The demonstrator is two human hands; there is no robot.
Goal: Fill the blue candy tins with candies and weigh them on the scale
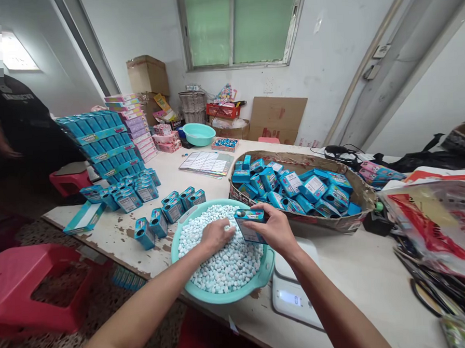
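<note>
Head view: your right grip [274,226] is clamped on a blue box [251,231], thumb on the near face and fingers round the far side, which leaves the end with the opening facing up and uncovered. The box is above the right part of the basin [219,299], likely so that anything that drops lands back inside. Your left grip [217,236] reaches into the pale pellets [225,270], fingers curled just beside the box; you cannot tell from here whether they are closed on any.

Just right of the basin, partly beneath your right forearm, sits a white scale [297,298], its display lit, presumably kept there for a short reach. Beyond it, a cardboard carton [359,218] holds a loose jumble of blue boxes [315,188], its walls probably there to contain them.

On your left, more boxes [144,234] stand upright on the surface [355,279], openings up, perhaps so nothing spills. Behind them rise stacked trays [102,149], packed tight, which seems to save room. Scissors [424,296] lie far to your right, away from the basin. Further left stands a person [16,110] in dark clothing.
</note>
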